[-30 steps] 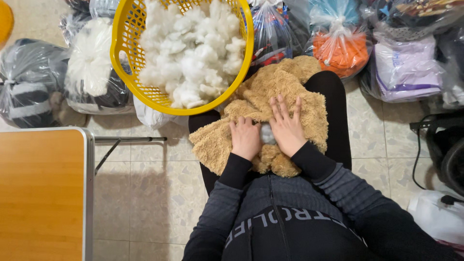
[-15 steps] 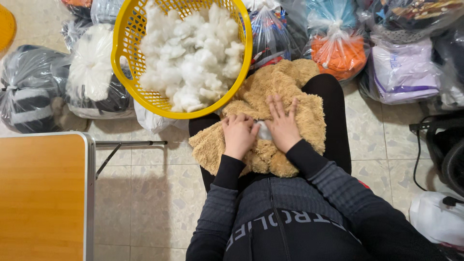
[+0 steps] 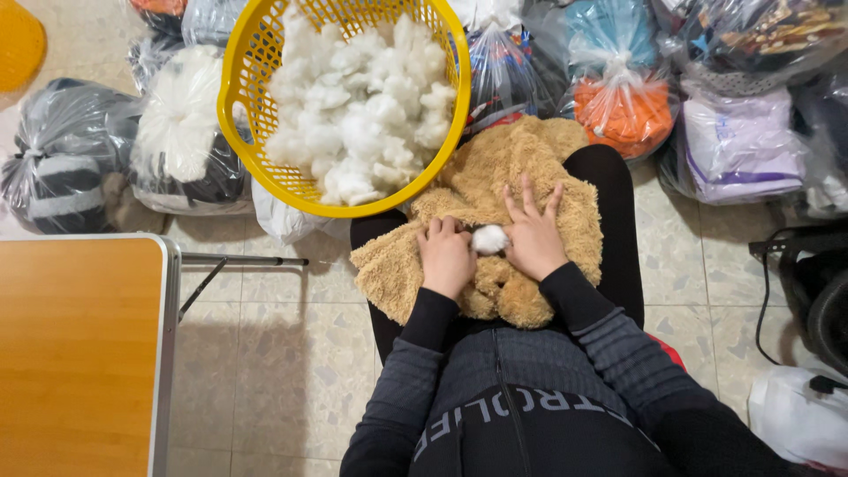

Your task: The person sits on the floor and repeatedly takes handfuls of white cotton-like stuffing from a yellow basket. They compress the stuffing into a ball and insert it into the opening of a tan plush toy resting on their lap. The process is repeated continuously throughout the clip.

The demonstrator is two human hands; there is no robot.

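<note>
A tan plush toy skin (image 3: 495, 190) lies across my lap. My left hand (image 3: 446, 256) is curled into a loose fist on it, fingers pressing at a small tuft of white stuffing (image 3: 488, 238). My right hand (image 3: 533, 234) rests flat on the plush beside the tuft, fingers spread and pointing away from me. A yellow plastic basket (image 3: 256, 168) heaped with white stuffing (image 3: 362, 115) sits tilted just beyond my knees, its rim touching the plush.
A wooden folding table (image 3: 79, 353) stands at my left, with a metal leg brace beside it. Several clear plastic bags of fabric and fluff ring the basket at left, back and right. A black cable and dark object lie at far right on the tiled floor.
Both hands have shifted slightly on the plush; my left fingers have curled tighter against the white tuft, while the right hand stays spread flat.
</note>
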